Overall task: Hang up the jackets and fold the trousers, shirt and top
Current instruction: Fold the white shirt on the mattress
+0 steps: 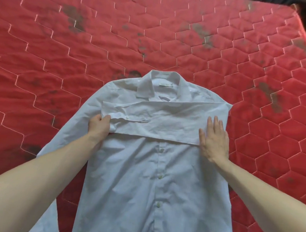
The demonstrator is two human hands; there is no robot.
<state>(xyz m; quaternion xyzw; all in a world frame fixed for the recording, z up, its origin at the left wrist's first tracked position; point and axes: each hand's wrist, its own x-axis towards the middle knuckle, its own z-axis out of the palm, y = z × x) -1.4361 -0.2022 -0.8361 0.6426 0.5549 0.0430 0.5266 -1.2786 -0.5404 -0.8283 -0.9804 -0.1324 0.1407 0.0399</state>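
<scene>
A white button-up shirt [146, 177] lies flat and face up on the red quilted mattress [116, 44], collar pointing away from me. Its right sleeve [157, 119] is folded across the chest toward the left. My left hand [99, 125] grips the cuff end of that sleeve at the shirt's left side, fingers curled under the fabric. My right hand [214, 141] rests flat with straight fingers on the fold at the shirt's right edge. The other sleeve [60, 143] trails down the left, partly under my left forearm.
The red mattress carries dark stains across its top and around the shirt. Its far right corner [297, 10] and right edge show at the upper right, with dark floor beyond. No other garments are in view.
</scene>
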